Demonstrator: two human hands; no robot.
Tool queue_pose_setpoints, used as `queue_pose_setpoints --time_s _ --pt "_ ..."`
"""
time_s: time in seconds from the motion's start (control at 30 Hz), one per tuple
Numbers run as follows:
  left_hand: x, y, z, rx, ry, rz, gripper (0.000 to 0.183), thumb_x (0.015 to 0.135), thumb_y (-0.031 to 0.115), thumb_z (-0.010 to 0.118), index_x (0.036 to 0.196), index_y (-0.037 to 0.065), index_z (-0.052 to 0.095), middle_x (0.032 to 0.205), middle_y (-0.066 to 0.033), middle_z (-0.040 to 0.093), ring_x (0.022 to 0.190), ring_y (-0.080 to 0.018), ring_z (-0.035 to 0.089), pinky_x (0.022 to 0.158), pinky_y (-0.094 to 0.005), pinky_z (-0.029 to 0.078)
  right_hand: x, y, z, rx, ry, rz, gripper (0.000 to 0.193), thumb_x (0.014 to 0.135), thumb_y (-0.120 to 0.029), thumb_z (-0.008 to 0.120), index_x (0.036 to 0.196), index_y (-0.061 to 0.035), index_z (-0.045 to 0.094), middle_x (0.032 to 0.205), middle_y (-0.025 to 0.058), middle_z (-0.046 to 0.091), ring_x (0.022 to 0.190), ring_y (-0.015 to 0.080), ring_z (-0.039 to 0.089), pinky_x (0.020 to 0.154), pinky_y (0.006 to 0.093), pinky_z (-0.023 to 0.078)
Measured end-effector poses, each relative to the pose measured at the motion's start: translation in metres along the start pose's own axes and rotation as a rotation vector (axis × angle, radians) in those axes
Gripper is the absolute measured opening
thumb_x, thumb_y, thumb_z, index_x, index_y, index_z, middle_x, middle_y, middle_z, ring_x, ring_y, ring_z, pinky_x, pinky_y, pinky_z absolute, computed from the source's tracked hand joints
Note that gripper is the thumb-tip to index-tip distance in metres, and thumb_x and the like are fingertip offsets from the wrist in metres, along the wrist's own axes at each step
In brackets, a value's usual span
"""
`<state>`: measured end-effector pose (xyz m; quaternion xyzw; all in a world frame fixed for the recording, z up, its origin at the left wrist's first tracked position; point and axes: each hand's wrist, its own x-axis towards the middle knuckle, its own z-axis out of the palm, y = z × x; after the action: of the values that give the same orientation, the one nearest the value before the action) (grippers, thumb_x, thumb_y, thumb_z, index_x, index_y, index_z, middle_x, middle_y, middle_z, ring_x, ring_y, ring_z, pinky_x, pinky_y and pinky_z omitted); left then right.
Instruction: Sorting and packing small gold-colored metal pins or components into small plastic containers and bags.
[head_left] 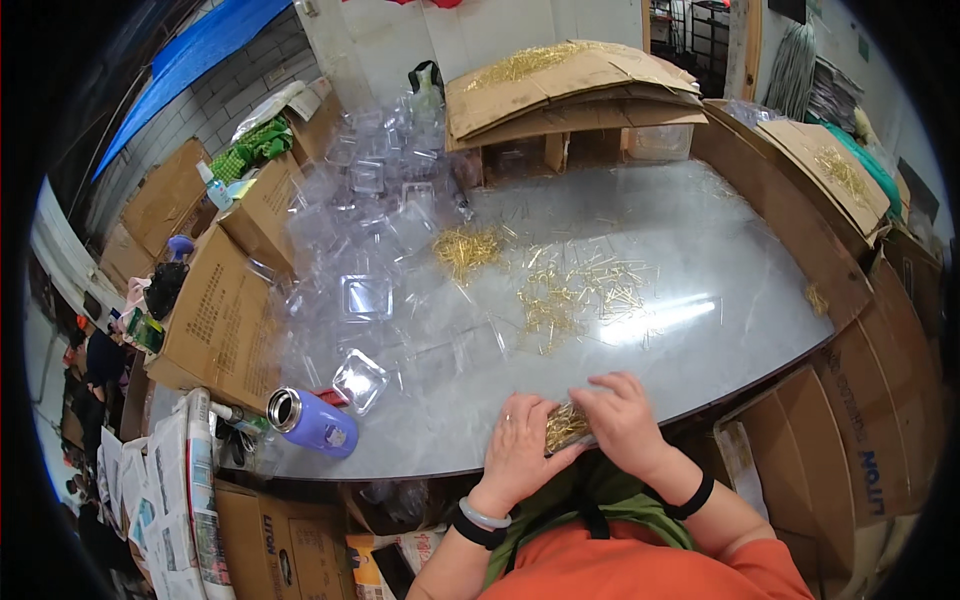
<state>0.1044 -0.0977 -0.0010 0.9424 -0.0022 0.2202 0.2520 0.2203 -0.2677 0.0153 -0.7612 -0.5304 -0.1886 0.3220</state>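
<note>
At the table's near edge, a small batch of thin gold-coloured pins [566,427] is held between my two hands, seemingly in a small clear box whose sides are mostly hidden. My left hand [518,438] wraps the left side, with its thumb along the near edge. My right hand [622,422] closes on the right side, fingers curled by the pins. Farther out on the grey table [450,385] lie a dense heap of gold pins [467,250] and a loose scatter of them [570,295]. Clear plastic boxes [367,297] cover the left part of the table.
A purple bottle without a lid [318,425] stands at the near left, beside a cardboard carton [215,315]. Cardboard sheets with gold pins on top [570,95] form a shelf at the back. A cardboard wall [790,225] borders the right edge.
</note>
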Motion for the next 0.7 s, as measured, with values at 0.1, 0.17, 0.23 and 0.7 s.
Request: queue_pose_setpoints --time_s 0.1,0.17,0.23,0.7 --pt "-0.003 -0.006 0.001 -0.028 -0.002 0.024 0.069 0.082 0.04 0.084 0.131 0.003 0.052 0.127 -0.0169 0.051 0.125 -0.041 0.049 0.105 -0.0488 0.044 -0.007 0.001 0.01 0.093 0.021 0.028 0.038 0.083 0.003 0.066 0.121 -0.0054 0.066 0.107 0.0123 0.07 0.106 0.0355 0.062 0.095 0.0462 0.048" --pt "-0.002 -0.008 -0.002 -0.012 -0.022 0.053 0.069 0.083 0.04 0.083 0.132 0.003 0.051 0.129 -0.0176 0.051 0.126 -0.0419 0.049 0.106 -0.0493 0.044 0.005 0.006 0.005 0.151 0.061 0.112 0.036 0.085 0.002 0.065 0.12 -0.0047 0.066 0.106 0.0127 0.07 0.105 0.0362 0.062 0.094 0.046 0.048" --pt "0.006 -0.009 -0.009 -0.091 -0.095 0.023 0.072 0.082 0.038 0.084 0.134 0.001 0.05 0.131 -0.0191 0.051 0.126 -0.0431 0.049 0.108 -0.0493 0.043 0.014 0.017 0.002 0.192 0.043 0.175 0.028 0.089 -0.001 0.066 0.117 -0.0042 0.068 0.104 0.0134 0.07 0.102 0.0364 0.061 0.092 0.0439 0.049" --pt "-0.003 -0.002 -0.009 -0.073 0.093 -0.239 0.064 0.085 0.032 0.082 0.13 -0.005 0.056 0.126 -0.0241 0.058 0.114 -0.043 0.055 0.099 -0.0483 0.046 -0.029 -0.029 0.002 0.509 -0.002 0.738 0.021 0.091 -0.015 0.073 0.105 -0.0009 0.066 0.082 0.0143 0.073 0.072 0.0262 0.073 0.066 0.0347 0.056"
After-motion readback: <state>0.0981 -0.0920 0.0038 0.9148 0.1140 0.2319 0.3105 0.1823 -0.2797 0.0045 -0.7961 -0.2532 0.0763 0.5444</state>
